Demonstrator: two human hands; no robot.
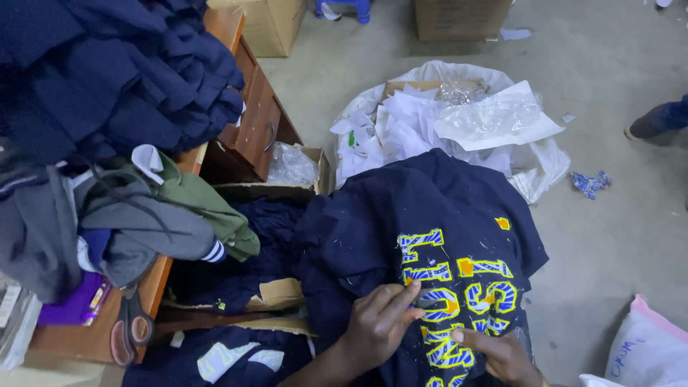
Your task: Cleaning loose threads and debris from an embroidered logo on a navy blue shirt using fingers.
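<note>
A navy garment (pixel 401 222) with blue-and-yellow stitched lettering lies spread across my lap in the lower middle. My left hand (pixel 380 322) rests on the lettering, its thumb and fingers pinched together at one letter, apparently on a small thread or scrap. My right hand (pixel 502 352) presses flat on the cloth just to the right, index finger pointing left toward the same spot. Whether the left fingers hold something is too small to tell.
A wooden desk (pixel 254 122) at left carries piled navy garments (pixel 107 72), grey and green clothes (pixel 136 215) and scissors (pixel 129 322). A cardboard box (pixel 279 290) with navy clothes sits beside my knees. A white sack (pixel 459 115) of paper scraps stands ahead. Another person's foot (pixel 659 120) is at right.
</note>
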